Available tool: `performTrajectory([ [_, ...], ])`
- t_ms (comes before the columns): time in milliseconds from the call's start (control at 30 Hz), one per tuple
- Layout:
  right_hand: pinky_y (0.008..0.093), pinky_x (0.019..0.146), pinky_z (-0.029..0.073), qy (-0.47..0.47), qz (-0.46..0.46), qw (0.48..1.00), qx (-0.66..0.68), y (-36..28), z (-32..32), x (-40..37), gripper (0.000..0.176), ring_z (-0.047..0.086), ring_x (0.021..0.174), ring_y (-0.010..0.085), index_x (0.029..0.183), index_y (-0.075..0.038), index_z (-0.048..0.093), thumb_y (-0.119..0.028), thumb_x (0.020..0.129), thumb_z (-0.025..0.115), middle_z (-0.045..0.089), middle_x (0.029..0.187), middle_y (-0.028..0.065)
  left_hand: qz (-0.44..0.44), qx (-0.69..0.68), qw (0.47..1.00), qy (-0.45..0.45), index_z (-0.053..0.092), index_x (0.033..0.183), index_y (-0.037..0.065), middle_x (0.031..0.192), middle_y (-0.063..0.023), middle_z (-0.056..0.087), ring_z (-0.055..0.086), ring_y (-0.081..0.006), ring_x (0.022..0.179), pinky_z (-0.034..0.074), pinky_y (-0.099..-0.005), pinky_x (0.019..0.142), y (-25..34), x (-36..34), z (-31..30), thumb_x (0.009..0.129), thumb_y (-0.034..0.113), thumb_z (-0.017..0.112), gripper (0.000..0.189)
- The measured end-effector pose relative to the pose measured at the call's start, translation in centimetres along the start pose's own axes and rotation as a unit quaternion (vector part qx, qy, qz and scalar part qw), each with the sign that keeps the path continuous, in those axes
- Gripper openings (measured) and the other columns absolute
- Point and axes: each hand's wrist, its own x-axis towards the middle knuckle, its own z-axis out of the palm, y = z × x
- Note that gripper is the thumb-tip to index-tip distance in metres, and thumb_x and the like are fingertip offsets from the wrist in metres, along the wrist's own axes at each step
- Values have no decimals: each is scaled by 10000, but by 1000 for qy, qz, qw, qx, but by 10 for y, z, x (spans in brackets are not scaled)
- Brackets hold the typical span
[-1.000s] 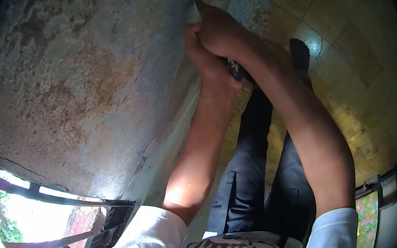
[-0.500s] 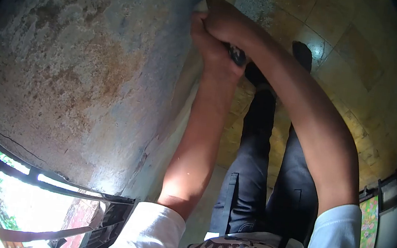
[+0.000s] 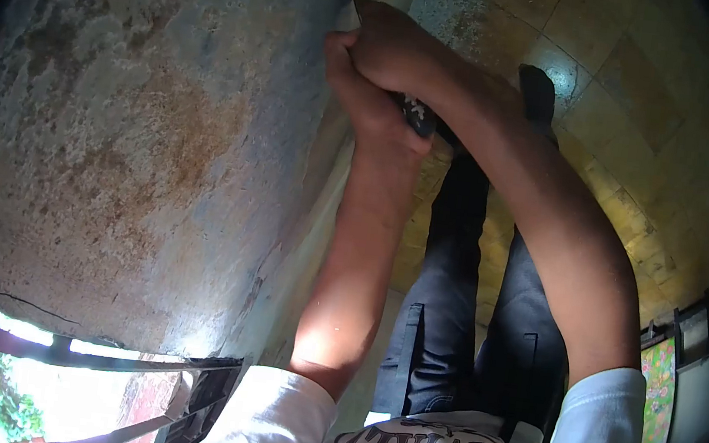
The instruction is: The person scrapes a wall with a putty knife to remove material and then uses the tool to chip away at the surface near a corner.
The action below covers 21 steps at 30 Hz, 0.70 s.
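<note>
My left hand (image 3: 368, 101) is wrapped round a dark handle (image 3: 419, 117), whose end shows at the heel of the palm. Across it lies my right hand (image 3: 386, 40), closed around the same tool; its fingers are mostly hidden. A pale flat blade (image 3: 347, 16) sticks out beyond both hands at the edge of the stained wall (image 3: 166, 112). Whether the blade touches the wall cannot be made out.
A barred window (image 3: 91, 384) lets in bright light at the lower left. Below my arms are my legs in dark trousers (image 3: 452, 268) and the tiled floor (image 3: 630, 104). Floral cloth (image 3: 657, 405) hangs at the right.
Both hands have shifted slightly left and down in the view, with the tool between them. The camera view has also moved a little.
</note>
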Motion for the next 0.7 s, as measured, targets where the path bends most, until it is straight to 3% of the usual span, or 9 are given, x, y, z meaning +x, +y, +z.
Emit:
performTrajectory([
  [33, 436, 917, 520, -48, 6, 999, -4, -6, -8, 0, 517, 658, 1096, 413, 1288, 122, 536, -145, 848, 587, 654, 1152, 319, -3, 6, 1000, 2, 591, 874, 80, 843, -81, 643, 653, -256, 801, 557, -400, 726, 3, -1, 1, 897, 431, 437, 384],
  [133, 446, 948, 502, -65, 71, 994, 44, -3, -19, 7, 538, 642, 1123, 419, 1314, 122, 513, -140, 849, 581, 641, 1172, 328, -37, -6, 996, -79, 587, 850, 84, 837, -85, 637, 648, -252, 797, 552, -401, 714, 5, 24, -8, 896, 432, 426, 385],
  [233, 437, 910, 522, -9, 11, 1000, 28, 8, -2, 3, 498, 662, 1087, 409, 1264, 116, 551, -162, 853, 589, 654, 1134, 325, 3, -18, 1000, -13, 588, 847, 86, 828, -80, 633, 646, -249, 783, 548, -411, 704, -4, 4, 3, 898, 448, 430, 399],
  [333, 435, 905, 524, -57, 21, 998, 9, -1, -12, -1, 490, 666, 1084, 403, 1265, 104, 557, -168, 858, 586, 656, 1130, 323, 2, -12, 1000, 16, 589, 854, 87, 820, -75, 630, 645, -238, 776, 548, -413, 702, -4, -1, 6, 898, 443, 427, 393],
  [433, 440, 914, 518, -99, 64, 993, 18, 1, -24, 7, 520, 661, 1097, 405, 1307, 95, 529, -184, 871, 585, 651, 1154, 321, -16, 49, 999, 10, 596, 957, 92, 900, -52, 625, 637, -206, 867, 521, -359, 774, -5, 12, 6, 896, 490, 451, 428],
  [533, 440, 888, 523, -63, 10, 998, -9, 3, -18, 9, 489, 677, 1064, 397, 1264, 86, 574, -197, 865, 584, 664, 1129, 311, -8, -2, 1000, 16, 591, 878, 85, 846, -81, 632, 647, -251, 788, 547, -410, 715, -5, 5, 16, 890, 476, 427, 424],
  [633, 436, 852, 533, 52, -39, 998, 23, 5, 3, -10, 444, 694, 1022, 388, 1185, 88, 622, -216, 863, 588, 685, 1075, 299, 29, 6, 1000, -4, 593, 885, 91, 861, -76, 633, 646, -251, 807, 545, -415, 724, -10, -8, 8, 897, 499, 429, 439],
  [700, 434, 878, 524, -57, 24, 998, 20, 2, -17, -3, 456, 683, 1053, 391, 1206, 87, 612, -219, 869, 580, 679, 1099, 299, 8, 28, 998, 55, 593, 890, 92, 869, -73, 632, 644, -249, 819, 544, -419, 729, -9, -6, 15, 900, 482, 423, 425],
])
